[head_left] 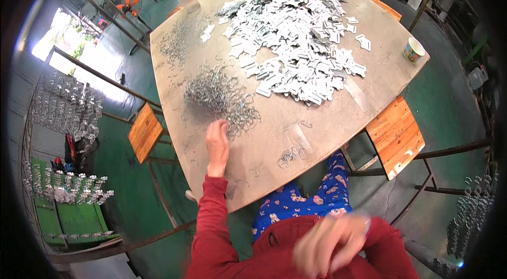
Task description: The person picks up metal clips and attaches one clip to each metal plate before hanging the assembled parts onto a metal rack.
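My left hand (217,147) reaches over the table (264,131) to the near edge of a heap of bent metal wire hooks (214,89). Its fingers are curled and pressed together; whatever they may pinch is too small to make out. Close to my red-sleeved body, off the table's front edge, my right hand (332,244) is smeared by motion, so its fingers do not show clearly. A smaller cluster of hooks (289,157) lies by the front edge, with a few loose ones around it.
Flat silvery metal pieces (296,41) form a large pile across the table's far half. A paper cup (413,50) stands at the right corner. Wooden stools (395,134) flank the table. Racks hung with metal parts (68,102) stand at the left.
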`<control>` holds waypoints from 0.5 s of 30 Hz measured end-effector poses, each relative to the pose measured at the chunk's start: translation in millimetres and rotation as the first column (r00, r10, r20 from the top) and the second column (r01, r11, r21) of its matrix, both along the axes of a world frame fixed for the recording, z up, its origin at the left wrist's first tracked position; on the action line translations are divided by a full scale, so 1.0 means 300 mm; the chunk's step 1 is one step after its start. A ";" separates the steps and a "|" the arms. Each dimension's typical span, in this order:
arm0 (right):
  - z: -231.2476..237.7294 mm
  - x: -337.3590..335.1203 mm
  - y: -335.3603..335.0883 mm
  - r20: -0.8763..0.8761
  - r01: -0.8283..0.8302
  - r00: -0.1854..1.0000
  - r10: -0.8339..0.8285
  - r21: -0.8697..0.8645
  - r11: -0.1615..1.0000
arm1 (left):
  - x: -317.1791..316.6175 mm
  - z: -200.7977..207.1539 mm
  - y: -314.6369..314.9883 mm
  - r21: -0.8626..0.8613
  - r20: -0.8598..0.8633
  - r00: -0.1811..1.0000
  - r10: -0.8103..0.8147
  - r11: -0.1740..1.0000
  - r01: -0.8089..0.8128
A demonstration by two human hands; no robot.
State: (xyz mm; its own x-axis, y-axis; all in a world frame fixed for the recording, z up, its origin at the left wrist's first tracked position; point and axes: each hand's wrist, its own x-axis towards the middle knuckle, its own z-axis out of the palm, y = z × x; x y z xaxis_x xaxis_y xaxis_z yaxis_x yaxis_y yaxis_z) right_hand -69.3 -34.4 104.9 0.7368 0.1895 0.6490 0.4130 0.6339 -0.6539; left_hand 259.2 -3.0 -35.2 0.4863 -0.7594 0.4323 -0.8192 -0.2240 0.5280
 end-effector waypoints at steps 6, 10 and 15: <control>0.105 0.068 0.190 0.240 0.143 0.959 -0.150 0.047 0.989 | -0.073 0.076 0.025 -0.095 -0.262 0.965 0.030 0.994 -0.057; 0.126 0.049 0.195 0.280 0.244 0.939 -0.197 -0.141 0.960 | -0.200 0.124 0.021 -0.108 -0.539 0.840 -0.061 0.994 0.003; 0.095 -0.013 0.153 0.197 0.139 0.978 -0.069 -0.368 0.919 | -0.316 0.155 0.035 -0.192 -0.690 0.691 -0.213 0.975 0.109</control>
